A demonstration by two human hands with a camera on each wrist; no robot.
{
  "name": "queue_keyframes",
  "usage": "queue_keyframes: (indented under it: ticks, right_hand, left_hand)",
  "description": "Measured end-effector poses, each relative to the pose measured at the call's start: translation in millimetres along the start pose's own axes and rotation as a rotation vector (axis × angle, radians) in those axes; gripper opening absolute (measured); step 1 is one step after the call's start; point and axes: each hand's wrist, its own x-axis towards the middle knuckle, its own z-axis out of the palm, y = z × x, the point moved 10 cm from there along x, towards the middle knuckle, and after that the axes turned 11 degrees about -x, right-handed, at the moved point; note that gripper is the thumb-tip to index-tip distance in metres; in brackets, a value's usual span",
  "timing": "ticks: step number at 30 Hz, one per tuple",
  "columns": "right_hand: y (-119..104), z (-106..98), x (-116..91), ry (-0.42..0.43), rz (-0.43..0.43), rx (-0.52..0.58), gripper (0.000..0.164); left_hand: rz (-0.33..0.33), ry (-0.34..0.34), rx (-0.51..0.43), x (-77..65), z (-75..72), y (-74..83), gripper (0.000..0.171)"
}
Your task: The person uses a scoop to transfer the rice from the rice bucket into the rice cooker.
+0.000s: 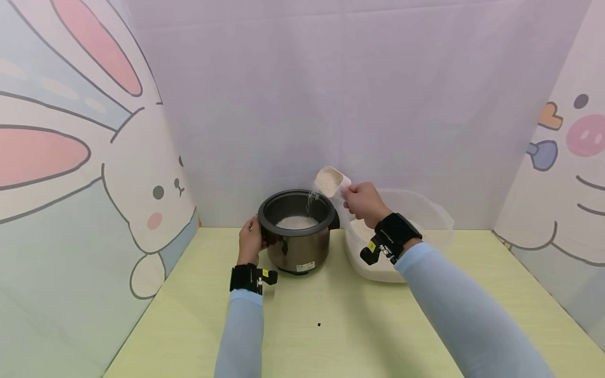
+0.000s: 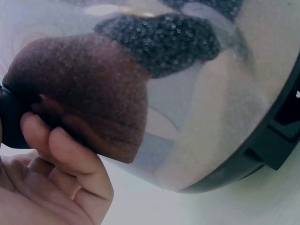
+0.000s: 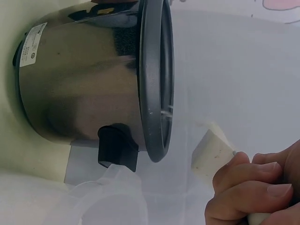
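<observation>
A makeshift booth is suggested: a pale counter (image 1: 293, 349) is backed by a plain cloth (image 1: 264, 105) and flanked by walls printed with a cartoon rabbit (image 1: 137, 189) and pig (image 1: 586, 136). Kitchen use is shown by a rice cooker (image 1: 295, 249) and plastic tub (image 1: 378, 272).

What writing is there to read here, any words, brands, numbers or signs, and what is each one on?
No text can be read.
White label on the rice cooker: printed lines and a small round mark, too small and blurred to read.
Yellow tags on the black wrist devices: any marking is too small to make out.
</observation>
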Motion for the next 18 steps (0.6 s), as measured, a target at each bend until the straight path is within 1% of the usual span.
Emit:
queue_keyframes:
  ticks: [2, 4, 9, 12, 16, 18]
  right_hand:
    - [-2.3, 1.2, 1.5, 0.022, -0.022, -0.018, 0.04]
    - [-3.0, 1.5, 2.6, 0.041, -0.031, -0.023, 0.04]
    - [-4.6, -0.1, 4.1, 0.078, -0.041, -0.044, 0.031]
    - [-8.6, -1.0, 4.4, 0.108, -0.067, -0.074, 0.034]
    - [-13.7, -1.1, 6.3, 0.145, -0.119, -0.115, 0.043]
    - [-15.8, -1.3, 6.4, 0.16, -0.141, -0.145, 0.045]
  left_hand:
    - [0.001, -0.003, -0.006, -0.5, -0.2, 0.7, 0.056]
    - [0.004, -0.001, -0.001, -0.9, -0.4, 1.4, 0.057]
    - [0.004, 0.007, 0.01, -1.6, -0.7, 1.9, 0.057]
    - [0.0, 0.008, 0.008, -1.6, -0.8, 1.9, 0.057]
    - [0.0, 0.011, 0.005, -1.9, -0.6, 2.3, 0.057]
    - [0.002, 0.011, 0.005, -2.2, -0.2, 2.6, 0.058]
